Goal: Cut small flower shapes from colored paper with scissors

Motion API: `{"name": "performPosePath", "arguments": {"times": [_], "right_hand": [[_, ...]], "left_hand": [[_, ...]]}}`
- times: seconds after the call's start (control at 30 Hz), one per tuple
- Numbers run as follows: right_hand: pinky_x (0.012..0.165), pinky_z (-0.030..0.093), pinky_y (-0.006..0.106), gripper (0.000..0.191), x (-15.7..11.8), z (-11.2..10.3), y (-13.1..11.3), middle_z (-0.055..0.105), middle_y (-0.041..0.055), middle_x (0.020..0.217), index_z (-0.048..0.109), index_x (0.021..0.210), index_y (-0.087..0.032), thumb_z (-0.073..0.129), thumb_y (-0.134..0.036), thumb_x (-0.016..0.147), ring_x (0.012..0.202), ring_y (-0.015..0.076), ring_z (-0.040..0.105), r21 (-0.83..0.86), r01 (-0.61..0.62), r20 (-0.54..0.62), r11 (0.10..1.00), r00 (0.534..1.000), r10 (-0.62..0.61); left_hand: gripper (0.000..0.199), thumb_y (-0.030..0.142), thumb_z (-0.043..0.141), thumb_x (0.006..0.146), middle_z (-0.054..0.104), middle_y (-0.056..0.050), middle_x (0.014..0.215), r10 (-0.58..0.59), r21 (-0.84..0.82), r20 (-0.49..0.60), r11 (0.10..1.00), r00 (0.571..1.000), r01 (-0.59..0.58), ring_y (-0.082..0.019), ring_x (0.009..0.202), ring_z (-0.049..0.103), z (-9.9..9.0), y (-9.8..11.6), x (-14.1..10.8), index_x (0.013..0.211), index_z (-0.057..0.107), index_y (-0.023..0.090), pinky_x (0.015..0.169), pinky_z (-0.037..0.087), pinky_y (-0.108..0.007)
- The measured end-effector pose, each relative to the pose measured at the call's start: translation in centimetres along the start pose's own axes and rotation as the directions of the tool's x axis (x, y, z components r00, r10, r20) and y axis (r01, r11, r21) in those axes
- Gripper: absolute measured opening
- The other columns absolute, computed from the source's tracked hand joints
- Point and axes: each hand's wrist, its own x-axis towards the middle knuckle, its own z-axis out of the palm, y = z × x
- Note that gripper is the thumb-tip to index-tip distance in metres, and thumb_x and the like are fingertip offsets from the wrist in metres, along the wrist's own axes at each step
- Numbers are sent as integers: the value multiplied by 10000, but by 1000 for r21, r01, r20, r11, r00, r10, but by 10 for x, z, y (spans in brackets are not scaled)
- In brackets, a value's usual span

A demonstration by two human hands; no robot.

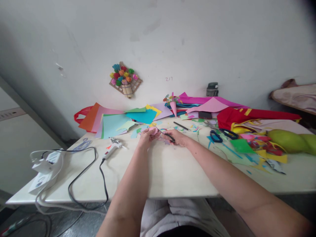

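Over the middle of the table, my left hand is closed on a small piece of pink paper. My right hand grips a pair of scissors by dark handles, and the blades point up and left towards the pink paper. Whether the blades touch the paper is too small to tell. Small coloured paper scraps lie around and behind both hands. A black pen rests just beyond my right hand.
A white glue gun lies left, its black cord running to a power strip. Coloured paper sheets line the wall. Larger dark-handled scissors, green fruit and red fabric are on the right. A paper-flower decoration hangs above.
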Motion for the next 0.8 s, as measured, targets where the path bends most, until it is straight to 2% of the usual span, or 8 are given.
{"name": "performPosePath", "arguments": {"times": [0.3,0.43,0.57,0.67,0.73,0.8], "right_hand": [[305,284,183,174,0,4,-3,434,-49,458,561,661,-156,570,-256,803,352,70,366,19,-15,-37,1000,999,16],[305,285,162,184,-7,5,-9,446,-59,445,558,686,-151,586,-277,817,336,54,363,-29,-20,-38,999,999,19],[269,187,157,281,-17,0,-18,528,-39,479,585,801,-138,580,-415,847,325,56,426,-93,-15,55,996,998,20],[267,192,160,326,-21,-8,-23,555,-29,486,593,850,-132,574,-458,848,327,72,470,-138,-58,146,989,986,78],[272,199,163,309,-21,-15,-25,555,-33,481,593,829,-134,630,-440,814,323,67,459,-152,-57,106,987,992,74],[292,231,168,314,-20,-21,-24,556,-33,493,574,762,-138,681,-433,773,338,56,450,-93,-5,26,996,1000,7]], "left_hand": [[213,225,757,663,696,-62,702,11,34,15,999,1000,-12,-181,629,702,-1,0,-1,784,615,120,637,590,-290],[279,332,761,686,709,-71,734,28,56,29,998,999,-30,-170,619,695,-6,-2,1,803,606,131,629,578,-286],[357,458,724,721,713,-73,779,125,99,-39,988,991,-121,-165,621,691,-10,-6,7,837,607,142,631,565,-291],[376,488,716,727,714,-71,811,219,157,-102,967,970,-202,-163,645,693,-10,-6,10,844,601,150,634,549,-276],[400,513,702,735,723,-83,859,250,176,-110,958,962,-228,-168,678,699,-9,-6,11,879,592,156,632,542,-274],[438,544,699,725,725,-91,876,254,199,-108,953,961,-229,-178,694,701,-9,-5,10,901,584,160,619,536,-278]]}}
